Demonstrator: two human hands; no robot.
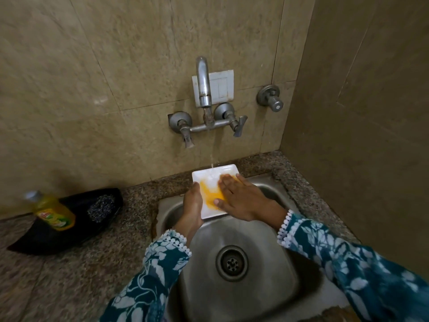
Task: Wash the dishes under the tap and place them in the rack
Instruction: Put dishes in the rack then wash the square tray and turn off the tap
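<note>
Far to the left of both hands, a yellow soap bottle (54,213) lay on a black bag (69,219) on the stone counter (97,263), with a wire scrubber (101,209) just beside it; none of these was being touched. The left hand (191,209) held the white plate (214,176) at its left edge, thumb on top and fingers curled underneath where they could not be seen; it was gripping, not spread. The plate was square, tilted up toward the wall, and sat over the back of the sink (232,235), right under the water falling from the tap (204,89). It looked hard and stiff, not very heavy, and it would likely break if dropped; wet and smeared with yellow mess (209,197), it was probably slippery, so the edges looked like the safest place to hold it, with fingers below and a thumb above. The right hand (241,198) lay flat on the plate's right side, fingers stretched out and close together, pressing down on the yellow smear as if rubbing it off; it held nothing. To the right of that hand was only the sink's rim and the wall; no rack could be seen.
</note>
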